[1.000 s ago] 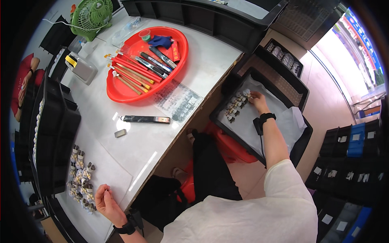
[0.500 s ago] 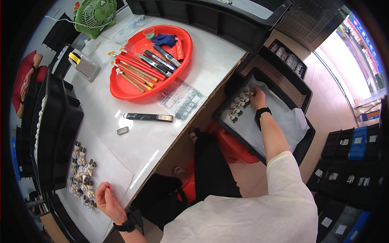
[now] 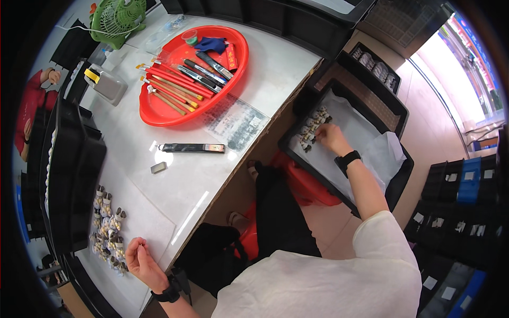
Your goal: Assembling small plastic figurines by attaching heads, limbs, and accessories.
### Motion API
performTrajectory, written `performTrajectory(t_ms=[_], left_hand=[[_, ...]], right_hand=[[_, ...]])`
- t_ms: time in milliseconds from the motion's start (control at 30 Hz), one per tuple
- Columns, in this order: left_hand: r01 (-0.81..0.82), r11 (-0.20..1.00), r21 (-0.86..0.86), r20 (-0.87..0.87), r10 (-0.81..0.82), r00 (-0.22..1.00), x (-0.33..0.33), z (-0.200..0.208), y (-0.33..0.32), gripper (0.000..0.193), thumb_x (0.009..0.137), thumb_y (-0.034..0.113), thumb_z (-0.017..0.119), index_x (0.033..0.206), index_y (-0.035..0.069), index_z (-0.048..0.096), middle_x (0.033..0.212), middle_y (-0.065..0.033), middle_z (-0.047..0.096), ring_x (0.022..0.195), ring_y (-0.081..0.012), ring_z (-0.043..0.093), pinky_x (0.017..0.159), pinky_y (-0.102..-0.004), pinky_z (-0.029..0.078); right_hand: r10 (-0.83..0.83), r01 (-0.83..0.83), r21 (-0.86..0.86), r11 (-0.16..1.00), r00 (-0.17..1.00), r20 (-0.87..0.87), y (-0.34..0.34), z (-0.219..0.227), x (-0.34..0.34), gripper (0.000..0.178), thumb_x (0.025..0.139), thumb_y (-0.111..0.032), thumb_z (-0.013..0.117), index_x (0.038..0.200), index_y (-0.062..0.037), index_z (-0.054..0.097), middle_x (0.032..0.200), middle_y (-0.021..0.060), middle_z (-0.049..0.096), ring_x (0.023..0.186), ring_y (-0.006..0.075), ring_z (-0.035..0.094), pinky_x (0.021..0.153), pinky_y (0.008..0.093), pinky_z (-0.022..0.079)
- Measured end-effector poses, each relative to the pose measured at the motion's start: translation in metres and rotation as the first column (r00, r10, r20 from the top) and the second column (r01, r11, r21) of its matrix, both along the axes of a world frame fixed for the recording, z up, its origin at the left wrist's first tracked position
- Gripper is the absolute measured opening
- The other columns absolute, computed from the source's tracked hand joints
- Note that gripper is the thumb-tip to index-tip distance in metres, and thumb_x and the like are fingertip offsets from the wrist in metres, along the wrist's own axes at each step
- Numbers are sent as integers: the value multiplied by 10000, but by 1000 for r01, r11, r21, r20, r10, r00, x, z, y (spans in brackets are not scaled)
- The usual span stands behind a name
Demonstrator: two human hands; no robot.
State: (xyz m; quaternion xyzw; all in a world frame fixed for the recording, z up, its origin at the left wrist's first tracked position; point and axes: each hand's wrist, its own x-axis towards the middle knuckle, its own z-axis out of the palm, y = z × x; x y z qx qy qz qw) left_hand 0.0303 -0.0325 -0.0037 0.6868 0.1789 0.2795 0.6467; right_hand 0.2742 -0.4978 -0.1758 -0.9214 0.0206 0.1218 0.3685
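Both arms [image 3: 368,188] reach apart, left hand [image 3: 144,263] curled near the worktop's [image 3: 185,177] edge, right hand [image 3: 331,138] bent over figurines [image 3: 310,123], both grips unclear, white lining [image 3: 358,130] spreading toward the tray's rim [image 3: 401,183].

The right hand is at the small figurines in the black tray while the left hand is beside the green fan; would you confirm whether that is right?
Not quite: the head view shows the left hand beside the figurine cluster on the table, not the green fan; the right hand is as you say.
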Motion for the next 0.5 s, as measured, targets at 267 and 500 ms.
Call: performTrajectory(t_ms=[267,500], left_hand=[[-4,1000,0,-2,4,1000,0,0,0,130,827,-29,466,928,-6,544,961,-87,546,857,-133,508,779,-232,405],[14,1000,2,16,-14,1000,-1,1,1,136,839,-16,462,945,-6,546,955,-81,550,862,-128,511,783,-219,412]], right_hand=[[193,-183,-172,968,980,47,27,-10,-24,270,644,-95,654,908,-46,624,795,129,633,771,277,603,727,344,473],[25,-15,-90,996,993,117,27,-6,-18,264,656,-20,574,916,-28,615,848,146,621,813,304,581,750,365,463]])
